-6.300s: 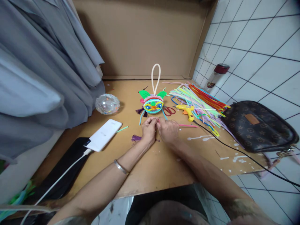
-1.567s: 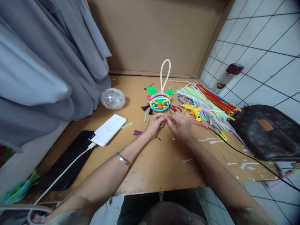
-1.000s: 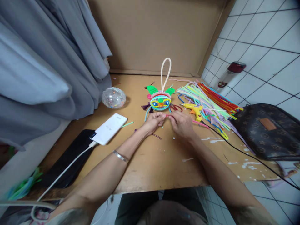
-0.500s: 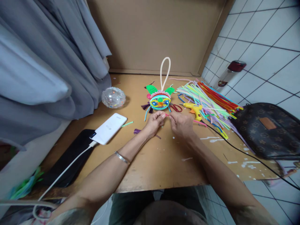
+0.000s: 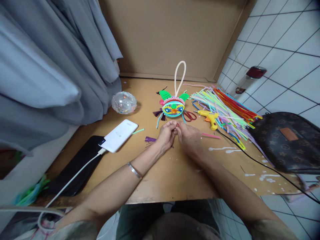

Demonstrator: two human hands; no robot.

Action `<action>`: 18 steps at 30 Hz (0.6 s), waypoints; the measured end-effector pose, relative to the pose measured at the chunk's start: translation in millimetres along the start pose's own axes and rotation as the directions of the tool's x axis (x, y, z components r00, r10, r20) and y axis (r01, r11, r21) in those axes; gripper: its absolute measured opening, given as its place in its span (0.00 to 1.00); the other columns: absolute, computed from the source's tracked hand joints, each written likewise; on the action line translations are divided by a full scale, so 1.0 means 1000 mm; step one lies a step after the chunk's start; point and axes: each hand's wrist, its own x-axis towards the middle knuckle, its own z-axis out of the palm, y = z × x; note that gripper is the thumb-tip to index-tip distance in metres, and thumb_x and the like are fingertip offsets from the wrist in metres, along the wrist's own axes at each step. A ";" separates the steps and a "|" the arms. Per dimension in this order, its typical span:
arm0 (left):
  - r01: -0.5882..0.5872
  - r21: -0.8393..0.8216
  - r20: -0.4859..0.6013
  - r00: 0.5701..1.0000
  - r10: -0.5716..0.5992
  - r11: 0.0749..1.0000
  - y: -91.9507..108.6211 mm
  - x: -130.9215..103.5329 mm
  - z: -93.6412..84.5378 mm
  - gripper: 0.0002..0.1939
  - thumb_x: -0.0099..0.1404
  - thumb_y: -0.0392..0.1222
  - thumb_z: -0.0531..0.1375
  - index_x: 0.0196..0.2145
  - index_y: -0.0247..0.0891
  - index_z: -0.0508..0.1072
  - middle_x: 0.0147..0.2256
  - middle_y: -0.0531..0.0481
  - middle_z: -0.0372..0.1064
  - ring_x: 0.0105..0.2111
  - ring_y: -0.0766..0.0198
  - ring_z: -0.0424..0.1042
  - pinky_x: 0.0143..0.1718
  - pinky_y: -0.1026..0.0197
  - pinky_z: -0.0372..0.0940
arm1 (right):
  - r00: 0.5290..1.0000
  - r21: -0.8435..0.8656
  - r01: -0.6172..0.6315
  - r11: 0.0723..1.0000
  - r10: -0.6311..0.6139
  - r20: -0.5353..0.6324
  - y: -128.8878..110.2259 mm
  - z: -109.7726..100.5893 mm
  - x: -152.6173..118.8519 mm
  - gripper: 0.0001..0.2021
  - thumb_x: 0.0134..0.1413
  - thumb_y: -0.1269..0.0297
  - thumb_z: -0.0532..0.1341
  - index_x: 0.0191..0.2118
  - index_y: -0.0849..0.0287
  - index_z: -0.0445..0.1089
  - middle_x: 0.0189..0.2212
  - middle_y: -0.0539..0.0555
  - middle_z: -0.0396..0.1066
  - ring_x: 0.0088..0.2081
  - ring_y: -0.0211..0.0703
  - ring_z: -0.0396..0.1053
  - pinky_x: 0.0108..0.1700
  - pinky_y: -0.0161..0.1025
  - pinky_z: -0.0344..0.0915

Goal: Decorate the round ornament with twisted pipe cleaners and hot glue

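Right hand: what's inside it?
A pink strip shows past the right hand; a pink bit shows between it and the left hand. Anything inside its palm is covered.

Near-middle tabletop [image 5: 172, 178] passable; far, ornament [image 5: 173, 108] blocks; right, pink stem [image 5: 211, 136] juts out, glue gun [image 5: 211, 118] farther; left, white device [image 5: 119, 136] blocks.

I am in a home-like craft corner: grey curtain [image 5: 50, 60], tiled wall [image 5: 287, 37], glue gun [image 5: 212, 117] and pipe cleaners [image 5: 218, 104] on my table [image 5: 160, 181].
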 end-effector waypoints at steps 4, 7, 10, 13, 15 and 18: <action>0.032 -0.019 0.011 0.999 -0.032 0.999 0.000 0.003 0.002 0.10 0.57 0.27 0.63 0.24 0.34 0.66 0.21 0.57 0.59 0.20 0.75 0.58 0.25 0.71 0.55 | 0.998 -0.012 0.040 0.999 -0.040 -0.058 0.004 0.001 0.003 0.17 0.72 0.62 0.51 0.34 0.58 0.72 0.24 0.54 0.75 0.27 0.42 0.67 0.32 0.39 0.48; 0.034 -0.020 0.050 0.998 -0.033 0.999 -0.002 0.008 0.003 0.10 0.56 0.27 0.64 0.24 0.34 0.66 0.22 0.57 0.60 0.20 0.74 0.59 0.26 0.70 0.57 | 0.994 -0.004 0.049 0.999 -0.050 -0.098 0.009 0.001 0.005 0.19 0.72 0.60 0.51 0.30 0.57 0.71 0.22 0.54 0.73 0.26 0.41 0.65 0.32 0.39 0.47; 0.040 -0.042 0.066 0.997 -0.037 0.998 -0.006 0.013 0.004 0.08 0.55 0.28 0.64 0.24 0.34 0.68 0.22 0.56 0.62 0.21 0.74 0.61 0.27 0.69 0.59 | 0.993 0.004 0.033 0.999 -0.032 -0.112 0.015 0.000 0.006 0.20 0.72 0.59 0.51 0.30 0.57 0.71 0.21 0.53 0.73 0.25 0.41 0.65 0.32 0.40 0.46; 0.041 -0.036 0.098 0.995 -0.037 0.999 -0.008 0.017 0.003 0.08 0.54 0.30 0.65 0.25 0.34 0.68 0.22 0.56 0.63 0.22 0.73 0.62 0.28 0.69 0.58 | 0.995 0.015 0.029 0.999 -0.028 -0.099 0.020 0.000 0.008 0.19 0.71 0.59 0.51 0.31 0.57 0.72 0.22 0.54 0.74 0.25 0.41 0.65 0.33 0.40 0.47; 0.031 -0.031 0.122 0.992 -0.027 0.999 -0.010 0.019 0.002 0.09 0.54 0.31 0.66 0.24 0.34 0.67 0.22 0.56 0.62 0.23 0.74 0.61 0.28 0.68 0.58 | 0.995 0.027 0.045 0.999 -0.042 -0.089 0.023 -0.001 0.009 0.20 0.71 0.58 0.51 0.30 0.57 0.73 0.23 0.54 0.75 0.25 0.41 0.65 0.33 0.39 0.48; 0.016 -0.036 0.136 0.991 -0.011 0.999 -0.011 0.021 -0.001 0.10 0.53 0.33 0.67 0.23 0.34 0.67 0.22 0.56 0.62 0.23 0.73 0.60 0.28 0.68 0.57 | 0.994 0.050 0.061 0.997 -0.056 -0.094 0.028 -0.003 0.010 0.20 0.71 0.58 0.52 0.30 0.57 0.74 0.23 0.54 0.75 0.25 0.41 0.66 0.33 0.39 0.49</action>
